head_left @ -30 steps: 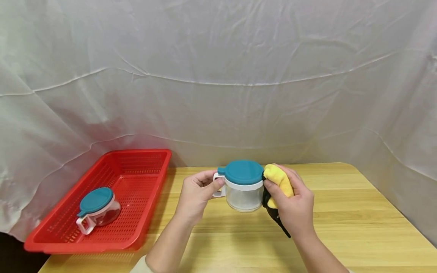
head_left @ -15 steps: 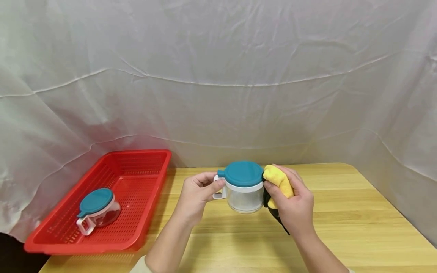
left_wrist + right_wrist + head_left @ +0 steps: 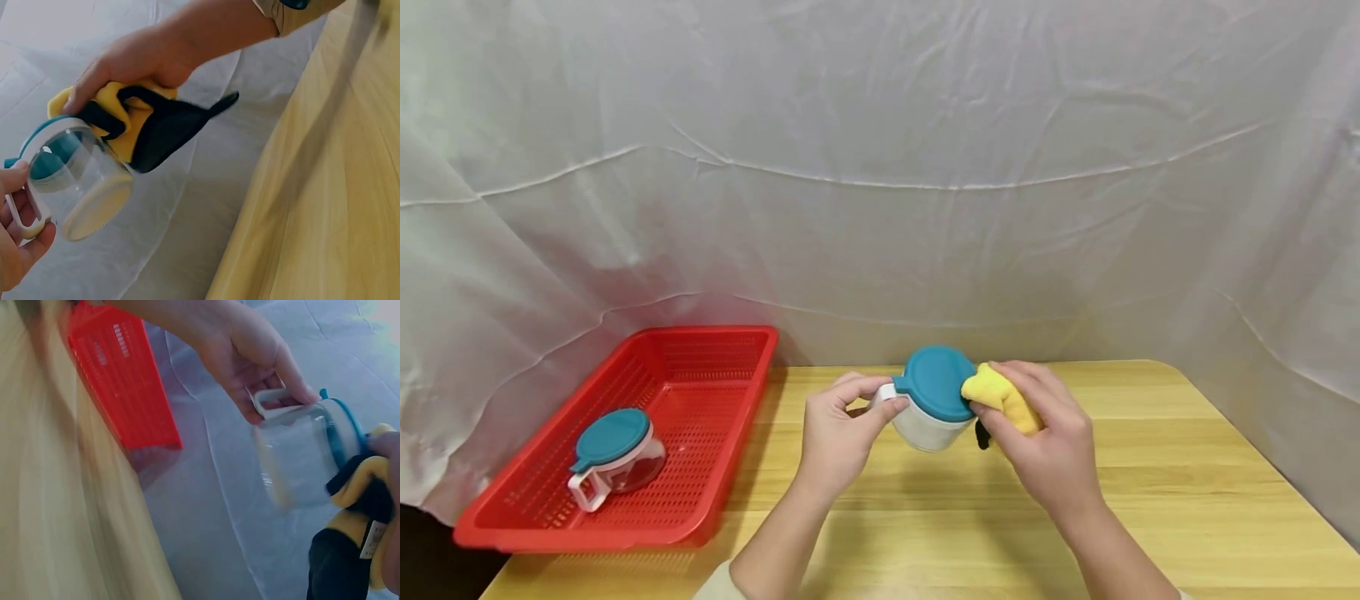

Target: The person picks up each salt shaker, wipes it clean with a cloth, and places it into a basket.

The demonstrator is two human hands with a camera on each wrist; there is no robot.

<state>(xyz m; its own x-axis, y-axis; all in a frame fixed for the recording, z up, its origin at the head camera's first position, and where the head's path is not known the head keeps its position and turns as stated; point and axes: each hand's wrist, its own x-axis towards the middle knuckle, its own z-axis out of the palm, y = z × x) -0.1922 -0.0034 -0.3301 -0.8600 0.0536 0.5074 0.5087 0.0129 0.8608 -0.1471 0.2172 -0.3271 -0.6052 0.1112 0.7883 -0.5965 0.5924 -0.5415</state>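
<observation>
A clear jar (image 3: 81, 181) with a teal lid (image 3: 937, 382), a white collar and a white handle (image 3: 270, 397) is held up over the table, its lid tilted toward the right. My left hand (image 3: 842, 433) pinches the handle between thumb and fingers. A bunched yellow cloth (image 3: 1000, 395) with black parts (image 3: 169, 134) is gripped in my right hand (image 3: 1048, 442). The cloth touches the right edge of the lid. In the right wrist view a small white label (image 3: 373, 540) shows on the cloth.
A red perforated basket (image 3: 741, 433) stands on the table's left side. Inside it lies a second jar (image 3: 638, 468) with a teal lid (image 3: 612, 438) and white handle, tilted. The wooden table (image 3: 1180, 500) reaches back to a pale hanging sheet (image 3: 925, 250).
The jar has tipped, so its lid leans right and the base shows less. My right hand has shifted the cloth left and onto the lid's edge. The left hand still pinches the handle.
</observation>
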